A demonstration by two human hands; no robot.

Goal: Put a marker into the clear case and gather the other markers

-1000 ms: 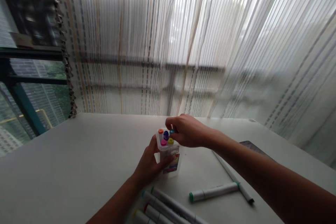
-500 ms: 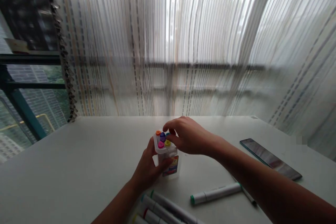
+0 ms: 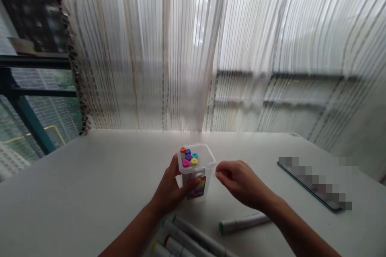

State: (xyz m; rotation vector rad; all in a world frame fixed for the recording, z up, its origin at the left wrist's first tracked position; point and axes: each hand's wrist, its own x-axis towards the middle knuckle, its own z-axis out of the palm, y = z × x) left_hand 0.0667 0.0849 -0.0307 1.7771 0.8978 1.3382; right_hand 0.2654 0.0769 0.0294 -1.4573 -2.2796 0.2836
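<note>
My left hand [image 3: 173,188] is wrapped round a clear plastic box [image 3: 210,170] that stands on the table, its thumb across the printed label. Inside, several markers [image 3: 188,157] stand upright, crowded to the left side, their ends orange, blue, purple, teal, pink and yellow. Just right of the box, apart from it, is my right hand [image 3: 243,180], its fingers curled in with nothing visible in them. Below that hand lies a white marker with a green end [image 3: 241,223], partly covered by the wrist.
Several more white markers [image 3: 196,235] lie side by side at the front edge of view, with green, teal, red and yellow ends. A phone [image 3: 310,186] rests on the white table [image 3: 90,192] at the right. Sheer striped curtains [image 3: 181,68] hang behind the table.
My right hand has moved off the marker ends, back to the right of the box. A purple marker end now sits lower among the others. My left hand keeps its hold.
</note>
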